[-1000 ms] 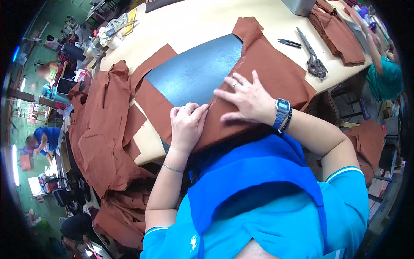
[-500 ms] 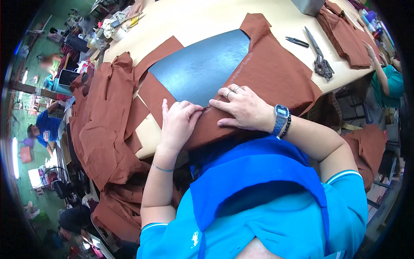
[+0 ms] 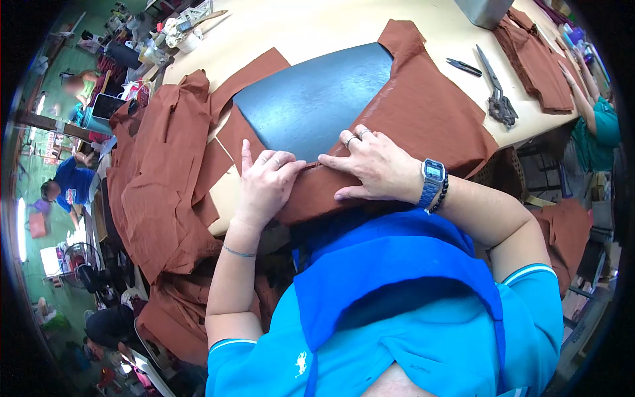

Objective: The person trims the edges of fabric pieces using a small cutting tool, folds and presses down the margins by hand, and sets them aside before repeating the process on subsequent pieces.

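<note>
A rust-brown fabric piece lies over a dark, smooth board on the table, its near edge folded along the board. My left hand pinches that fabric edge between thumb and index finger at the board's near corner, with another finger raised. Resting on the fabric just to the right is my right hand, its fingers spread and the index fingertip close to the left hand's pinch. On that wrist are a digital watch and a dark beaded bracelet.
Large scissors and small thread snips lie at the right on the pale table. More brown fabric is heaped at the left, and a stack lies far right. A grey container stands behind. Other people work on both sides.
My left hand has slid slightly left along the fabric edge, widening the gap to my right hand. The right hand stays nearly in place, and the whole view has shifted a little.
</note>
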`<act>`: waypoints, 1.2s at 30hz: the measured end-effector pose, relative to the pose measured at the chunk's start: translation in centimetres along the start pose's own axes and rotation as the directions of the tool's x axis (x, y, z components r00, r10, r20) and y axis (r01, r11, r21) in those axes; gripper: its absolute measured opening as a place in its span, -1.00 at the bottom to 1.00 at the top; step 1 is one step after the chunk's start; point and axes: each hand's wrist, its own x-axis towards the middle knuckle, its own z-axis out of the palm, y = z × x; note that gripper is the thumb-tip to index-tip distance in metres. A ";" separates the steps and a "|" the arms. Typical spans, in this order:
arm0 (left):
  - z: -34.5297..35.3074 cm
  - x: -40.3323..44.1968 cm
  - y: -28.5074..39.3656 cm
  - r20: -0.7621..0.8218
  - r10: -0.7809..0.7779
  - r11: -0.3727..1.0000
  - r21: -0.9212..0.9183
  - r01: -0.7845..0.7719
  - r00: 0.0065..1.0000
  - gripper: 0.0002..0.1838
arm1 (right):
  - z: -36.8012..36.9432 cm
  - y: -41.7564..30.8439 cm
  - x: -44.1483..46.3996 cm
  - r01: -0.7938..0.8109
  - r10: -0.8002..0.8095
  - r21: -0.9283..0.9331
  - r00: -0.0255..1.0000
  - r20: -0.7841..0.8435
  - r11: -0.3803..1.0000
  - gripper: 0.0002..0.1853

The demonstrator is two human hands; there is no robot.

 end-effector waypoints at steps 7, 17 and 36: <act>-1.0 -0.2 -0.2 0.015 -0.007 0.999 0.040 0.006 1.000 -0.89 | -0.6 -0.3 0.7 0.001 0.001 -0.025 0.998 0.064 1.000 -0.25; -0.8 -0.8 -0.4 -0.006 -0.052 0.993 0.106 0.052 0.999 -0.86 | -1.6 -2.3 2.5 -0.043 0.057 -0.070 0.976 0.210 0.997 -0.14; -3.0 -7.1 5.7 -0.076 -0.579 0.814 -0.002 0.581 0.811 -0.38 | 0.4 2.2 -2.4 -0.080 0.082 0.068 0.996 -0.025 0.994 -0.08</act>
